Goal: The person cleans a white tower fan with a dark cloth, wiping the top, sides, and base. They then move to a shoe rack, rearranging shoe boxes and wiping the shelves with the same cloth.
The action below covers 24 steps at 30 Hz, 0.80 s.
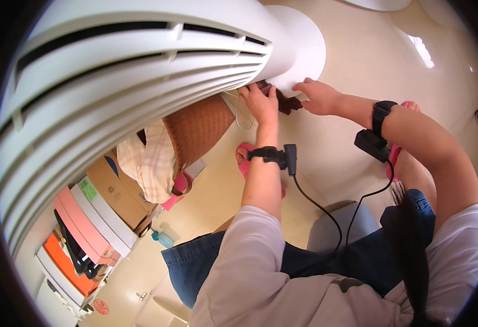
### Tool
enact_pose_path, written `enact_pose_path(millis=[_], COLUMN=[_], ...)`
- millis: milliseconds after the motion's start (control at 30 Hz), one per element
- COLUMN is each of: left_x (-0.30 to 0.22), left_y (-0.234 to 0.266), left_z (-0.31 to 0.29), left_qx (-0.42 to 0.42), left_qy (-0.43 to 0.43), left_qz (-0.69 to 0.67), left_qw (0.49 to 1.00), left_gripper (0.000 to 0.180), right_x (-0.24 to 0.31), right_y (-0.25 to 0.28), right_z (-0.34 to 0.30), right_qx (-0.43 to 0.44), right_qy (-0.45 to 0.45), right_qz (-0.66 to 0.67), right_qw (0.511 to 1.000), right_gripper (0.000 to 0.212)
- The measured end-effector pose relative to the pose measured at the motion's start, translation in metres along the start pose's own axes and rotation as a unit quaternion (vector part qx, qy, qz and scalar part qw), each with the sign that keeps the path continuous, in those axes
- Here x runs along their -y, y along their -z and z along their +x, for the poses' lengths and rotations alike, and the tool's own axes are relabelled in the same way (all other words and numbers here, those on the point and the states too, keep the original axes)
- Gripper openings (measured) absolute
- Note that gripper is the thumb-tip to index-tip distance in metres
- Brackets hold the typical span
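Note:
A tall white slatted appliance, like a tower fan point(195, 46), leans across the upper left, its round white base point(310, 41) showing beyond it. Low on its body, my left hand point(262, 103) has its fingers closed on a dark brown cloth point(289, 103). The cloth bunches at my fingers and hangs between my two hands. To the right, my right hand point(321, 98) has its fingers apart, their tips at the edge of the base beside the cloth; nothing shows in its grasp. A thin white cord point(238, 117) loops beside my left hand.
A brown woven basket point(201, 128) with a pale checked cloth point(149, 163) stands left of my left arm. Farther left are a cardboard box point(113, 188) and stacked coloured bins point(83, 223). Black cables run from both wrist straps. Below is a grey seat point(337, 226).

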<state>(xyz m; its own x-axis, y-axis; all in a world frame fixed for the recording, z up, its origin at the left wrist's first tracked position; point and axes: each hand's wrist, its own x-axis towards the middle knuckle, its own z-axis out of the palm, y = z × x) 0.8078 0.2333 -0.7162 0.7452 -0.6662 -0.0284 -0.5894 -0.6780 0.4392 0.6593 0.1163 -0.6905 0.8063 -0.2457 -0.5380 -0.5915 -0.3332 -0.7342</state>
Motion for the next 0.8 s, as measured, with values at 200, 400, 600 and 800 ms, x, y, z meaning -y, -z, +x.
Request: enact_pose_path(millis=[200,400,600,800], left_x=[-0.024,-0.036,-0.031,-0.029], left_y=[-0.007,0.065,0.186,0.274], left_z=[-0.067,-0.132,-0.161,-0.186], left_qx=[0.084,0.101,0.137,0.165], left_qy=[-0.014,0.306,0.187,0.040], left_qz=[-0.129,-0.548,-0.693,-0.678], left_qw=[0.988,0.772,0.682,0.715], left_gripper=[0.038,0.044,0.058,0.058], right_x=[-0.003,0.055,0.157,0.247], right_y=[0.008,0.007,-0.004,-0.004], right_z=[-0.014,-0.048,-0.116,-0.172], right_qx=[0.035,0.149,0.150,0.103], right_qy=[-0.004,0.107,0.165,0.088], right_qz=[-0.073,-0.053,-0.008,0.022], right_qw=[0.997,0.982,0.975,0.991], right_gripper=[0.043,0.073,0.104,0.081])
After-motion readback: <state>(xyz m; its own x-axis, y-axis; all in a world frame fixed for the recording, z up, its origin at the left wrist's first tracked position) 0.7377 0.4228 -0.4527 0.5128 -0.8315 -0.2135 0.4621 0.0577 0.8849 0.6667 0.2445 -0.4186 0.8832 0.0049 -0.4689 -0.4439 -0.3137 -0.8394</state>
